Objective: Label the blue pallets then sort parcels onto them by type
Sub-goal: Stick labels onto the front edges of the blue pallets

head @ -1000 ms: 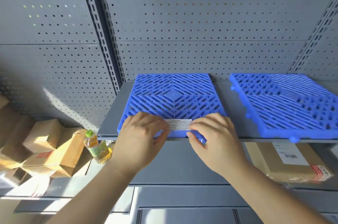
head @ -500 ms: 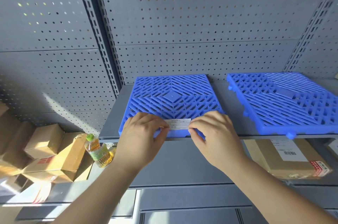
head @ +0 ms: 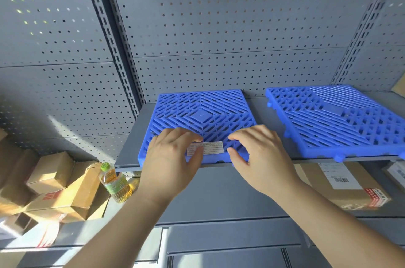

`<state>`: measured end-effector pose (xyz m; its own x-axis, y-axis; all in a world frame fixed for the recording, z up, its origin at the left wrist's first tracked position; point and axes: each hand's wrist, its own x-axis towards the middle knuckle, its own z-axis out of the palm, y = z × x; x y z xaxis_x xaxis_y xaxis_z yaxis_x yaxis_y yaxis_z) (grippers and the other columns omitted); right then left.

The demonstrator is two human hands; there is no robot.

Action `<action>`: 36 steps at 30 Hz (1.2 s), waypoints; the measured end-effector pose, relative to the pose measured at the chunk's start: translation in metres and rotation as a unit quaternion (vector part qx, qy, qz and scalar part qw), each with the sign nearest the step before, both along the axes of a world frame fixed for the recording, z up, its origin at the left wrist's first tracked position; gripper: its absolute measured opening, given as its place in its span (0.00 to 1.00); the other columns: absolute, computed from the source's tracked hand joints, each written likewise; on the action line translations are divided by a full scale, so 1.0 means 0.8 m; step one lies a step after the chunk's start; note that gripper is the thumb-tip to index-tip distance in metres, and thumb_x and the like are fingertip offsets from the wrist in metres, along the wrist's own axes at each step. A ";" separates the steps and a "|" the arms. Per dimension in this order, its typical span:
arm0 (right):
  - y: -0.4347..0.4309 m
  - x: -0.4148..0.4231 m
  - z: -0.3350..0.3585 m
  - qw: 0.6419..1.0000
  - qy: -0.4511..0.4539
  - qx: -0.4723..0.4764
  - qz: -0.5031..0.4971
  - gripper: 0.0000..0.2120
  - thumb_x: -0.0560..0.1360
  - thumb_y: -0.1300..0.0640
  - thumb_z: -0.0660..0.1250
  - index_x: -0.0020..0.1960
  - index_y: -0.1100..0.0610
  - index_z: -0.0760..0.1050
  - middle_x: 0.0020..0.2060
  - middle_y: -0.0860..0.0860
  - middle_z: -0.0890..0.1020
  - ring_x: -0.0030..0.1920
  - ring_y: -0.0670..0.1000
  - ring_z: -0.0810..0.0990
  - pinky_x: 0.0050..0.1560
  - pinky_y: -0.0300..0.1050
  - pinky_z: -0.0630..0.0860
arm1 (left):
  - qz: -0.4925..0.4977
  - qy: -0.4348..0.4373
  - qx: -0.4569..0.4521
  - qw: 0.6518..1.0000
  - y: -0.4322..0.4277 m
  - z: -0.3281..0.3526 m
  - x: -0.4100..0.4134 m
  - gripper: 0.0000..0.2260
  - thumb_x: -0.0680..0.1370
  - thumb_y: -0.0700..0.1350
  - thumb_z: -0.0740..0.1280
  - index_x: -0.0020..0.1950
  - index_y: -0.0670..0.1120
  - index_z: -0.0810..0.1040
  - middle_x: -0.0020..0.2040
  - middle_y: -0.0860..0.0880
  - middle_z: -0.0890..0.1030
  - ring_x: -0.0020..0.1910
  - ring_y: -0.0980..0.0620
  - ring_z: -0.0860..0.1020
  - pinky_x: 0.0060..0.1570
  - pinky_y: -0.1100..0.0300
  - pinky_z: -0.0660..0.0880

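A square blue plastic slatted pallet (head: 201, 118) lies flat on a grey metal shelf (head: 259, 112), with its front rim at the shelf's front lip. A white paper label (head: 210, 148) with faint printed lines sits on that front rim, about midway along it. The left hand (head: 173, 158) has the label's left end between a bent forefinger above and the thumb below, and the thumb covers the lower left corner. The right hand (head: 260, 156) is just beside the label's right end. Its forefinger and thumb are curved and parted with nothing between them, and the thumb tip is on the pallet's rim. Whether it touches the label cannot be told.

A second blue plastic grid pallet (head: 341, 123) lies on the same shelf to the right, apart from the first and slightly skewed, its near edge jutting over the lip.

Below the shelf on the right lies a flat brown cardboard parcel (head: 350, 193) with a white shipping slip. Lower left is a heap of small cardboard boxes (head: 54, 173), with a green-capped bottle of yellow oil (head: 114, 182) just beside them. Behind it all is a grey perforated back panel (head: 219, 27).
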<state>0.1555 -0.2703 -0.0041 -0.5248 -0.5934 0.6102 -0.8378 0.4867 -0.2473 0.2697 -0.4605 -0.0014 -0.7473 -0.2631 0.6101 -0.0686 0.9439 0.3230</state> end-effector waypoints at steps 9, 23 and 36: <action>0.060 -0.031 0.015 0.998 0.011 -0.005 -0.054 0.10 0.75 0.52 0.71 0.54 0.54 0.81 0.47 0.45 0.84 0.49 0.55 0.78 0.52 0.50 0.71 | -0.003 -0.009 0.005 1.000 0.072 0.020 -0.054 0.12 0.75 0.51 0.68 0.56 0.50 0.84 0.54 0.52 0.83 0.51 0.44 0.79 0.51 0.47 0.75; 0.271 -0.148 0.042 0.995 0.017 -0.052 -0.083 0.11 0.76 0.52 0.68 0.56 0.56 0.80 0.50 0.48 0.84 0.52 0.56 0.79 0.52 0.55 0.75 | -0.023 -0.012 -0.020 0.999 0.291 0.042 -0.189 0.13 0.76 0.51 0.70 0.59 0.50 0.82 0.56 0.51 0.82 0.52 0.43 0.79 0.51 0.47 0.75; 0.510 -0.272 0.010 0.991 -0.040 -0.063 -0.114 0.10 0.77 0.61 0.64 0.56 0.59 0.79 0.51 0.51 0.84 0.55 0.54 0.78 0.53 0.49 0.74 | -0.049 -0.075 -0.034 0.995 0.530 0.033 -0.305 0.15 0.76 0.53 0.67 0.61 0.51 0.80 0.56 0.52 0.81 0.55 0.46 0.78 0.55 0.49 0.73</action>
